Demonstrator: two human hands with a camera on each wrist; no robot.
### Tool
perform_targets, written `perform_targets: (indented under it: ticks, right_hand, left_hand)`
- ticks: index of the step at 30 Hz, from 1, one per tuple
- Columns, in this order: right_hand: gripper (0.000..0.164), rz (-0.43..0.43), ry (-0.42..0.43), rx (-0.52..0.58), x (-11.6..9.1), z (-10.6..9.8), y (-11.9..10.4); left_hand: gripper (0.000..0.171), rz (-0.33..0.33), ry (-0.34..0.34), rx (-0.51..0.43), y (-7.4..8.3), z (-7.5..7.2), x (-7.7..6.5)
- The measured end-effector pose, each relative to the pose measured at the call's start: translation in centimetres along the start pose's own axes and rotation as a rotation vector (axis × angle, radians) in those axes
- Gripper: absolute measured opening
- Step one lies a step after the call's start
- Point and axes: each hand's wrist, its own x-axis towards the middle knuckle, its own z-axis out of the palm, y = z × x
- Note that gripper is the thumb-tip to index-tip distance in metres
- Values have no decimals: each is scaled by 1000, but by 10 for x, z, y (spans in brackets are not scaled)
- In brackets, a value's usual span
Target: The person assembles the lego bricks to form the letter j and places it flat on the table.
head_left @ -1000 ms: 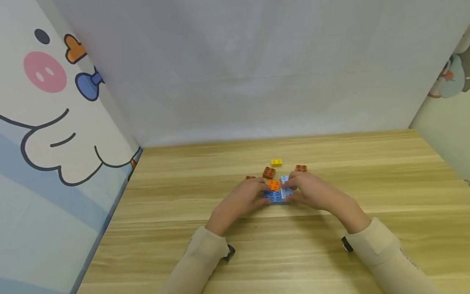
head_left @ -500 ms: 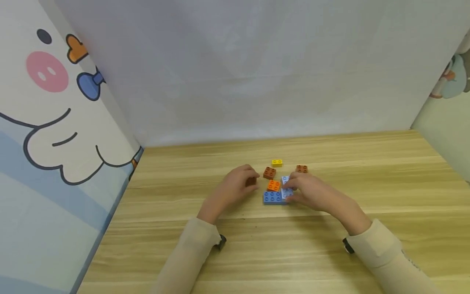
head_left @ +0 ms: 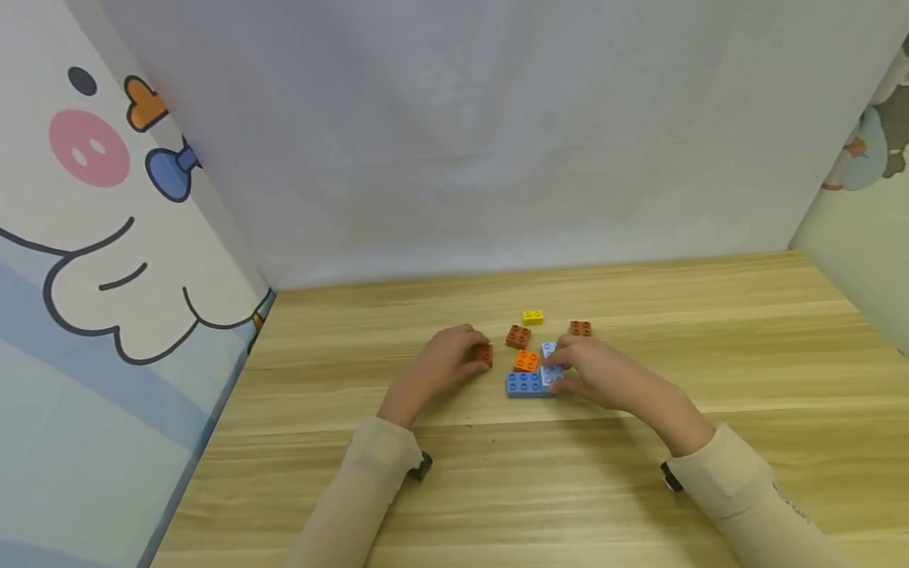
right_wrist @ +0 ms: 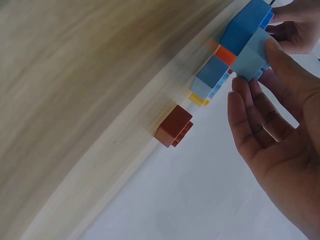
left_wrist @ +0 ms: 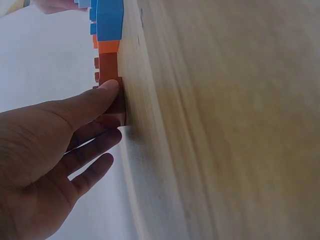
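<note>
My left hand (head_left: 439,365) pinches a brown toy building brick (head_left: 485,355) at the left of the group, its thumb on the near side in the left wrist view. My right hand (head_left: 607,375) pinches a light blue brick (right_wrist: 251,56) between thumb and fingers. That brick sits on the right part of a blue brick (head_left: 524,385), which lies on the table. An orange brick (head_left: 526,361) stands just behind the blue one. Further back, light blue studs (head_left: 548,349) show beside my right fingers, which partly hide them.
Behind the orange brick lie a second brown brick (head_left: 518,337) and a small yellow brick (head_left: 533,317). A third brown brick (head_left: 580,328) is beyond my right hand. The wooden table (head_left: 341,331) ends at a pale cloth wall (head_left: 511,158).
My left hand has left the blue and orange bricks, moved left, and now pinches the brown brick there. My right hand stays on the light blue brick.
</note>
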Motion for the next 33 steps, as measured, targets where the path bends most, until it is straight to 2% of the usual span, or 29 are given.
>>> perform_targets:
  ticks: [7,14,22,33]
  right_hand:
    - [32,1,-2,-5,1,0,-2]
    - [32,1,0,1,0,-2,-3]
    - [32,3,1,-2,1,-1,-1]
    - [31,2,-1,1,1,-1,-1]
  left_hand:
    - [35,13,0,-8,-3,2,-2]
    - [31,30,-6,-50,5,-3,-5]
    - [24,111,-34,-98,21,-8,-8]
    - [28,159,-58,-90,26,-4,-13]
